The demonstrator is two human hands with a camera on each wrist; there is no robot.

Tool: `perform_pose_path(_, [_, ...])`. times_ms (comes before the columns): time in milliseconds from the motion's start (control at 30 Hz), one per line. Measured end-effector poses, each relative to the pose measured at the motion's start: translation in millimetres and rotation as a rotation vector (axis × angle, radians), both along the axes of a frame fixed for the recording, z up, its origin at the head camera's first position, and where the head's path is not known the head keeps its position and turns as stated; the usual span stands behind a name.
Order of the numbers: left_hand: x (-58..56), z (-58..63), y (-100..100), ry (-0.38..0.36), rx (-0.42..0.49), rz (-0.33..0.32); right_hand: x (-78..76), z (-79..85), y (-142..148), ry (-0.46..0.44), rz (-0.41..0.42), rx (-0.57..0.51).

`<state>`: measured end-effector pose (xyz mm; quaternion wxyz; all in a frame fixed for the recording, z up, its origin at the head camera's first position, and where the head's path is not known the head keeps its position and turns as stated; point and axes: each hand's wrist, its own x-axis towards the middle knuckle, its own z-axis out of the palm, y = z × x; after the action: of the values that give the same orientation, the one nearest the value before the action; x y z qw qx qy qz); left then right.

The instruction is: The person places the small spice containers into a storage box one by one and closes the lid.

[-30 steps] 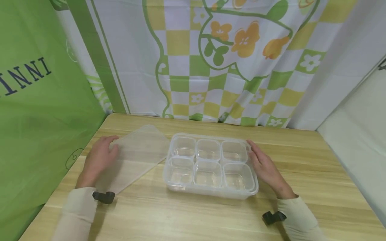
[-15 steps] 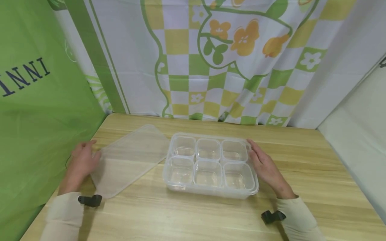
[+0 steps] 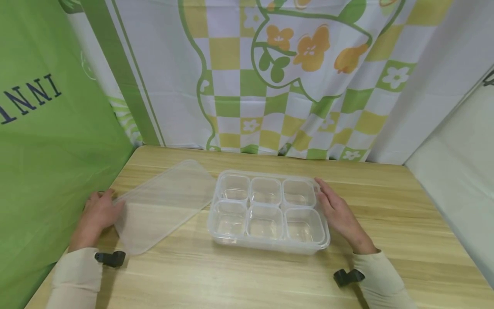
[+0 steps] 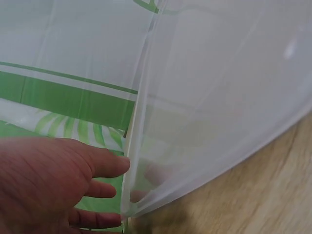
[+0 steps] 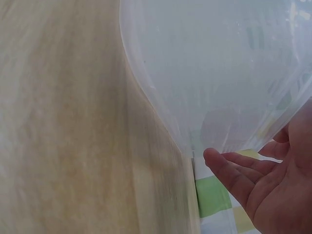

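A clear plastic container (image 3: 266, 246) stands on the wooden table, holding two rows of small clear boxes (image 3: 266, 207) with nothing in them. My right hand (image 3: 339, 216) rests its straight fingers along the container's right end; in the right wrist view the thumb (image 5: 214, 158) is at its lower edge. To the left lies a flat translucent lid (image 3: 166, 210), turned at an angle, its far right corner close to the container. My left hand (image 3: 98, 212) is at the lid's left edge, with thumb (image 4: 114, 165) and loosely extended fingers right at that edge in the left wrist view.
The wooden table (image 3: 216, 281) runs back to a checked, flower-printed curtain (image 3: 262, 94). Green cloth (image 3: 50, 163) hangs along the left side, near my left hand. A pale cloth (image 3: 459, 167) borders the right side. Black wrist cameras sit on both sleeves.
My left hand has moved left and slightly down, off the lid's surface to its left edge. The lid, container and right hand have stayed in place.
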<state>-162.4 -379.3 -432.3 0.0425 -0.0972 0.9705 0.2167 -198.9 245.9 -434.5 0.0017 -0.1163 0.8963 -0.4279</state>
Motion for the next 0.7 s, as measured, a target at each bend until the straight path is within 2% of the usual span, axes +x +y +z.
perform_pose_path(300, [1.2, -3.7, -5.4, 0.048, -0.014, -0.030, 0.7, 3.3, -1.1, -0.001, -0.008, 0.021])
perform_pose_path(700, [-1.3, -5.3, -9.2, 0.133, -0.037, -0.064, -1.0, -0.6, 0.3, 0.013, -0.004, 0.017])
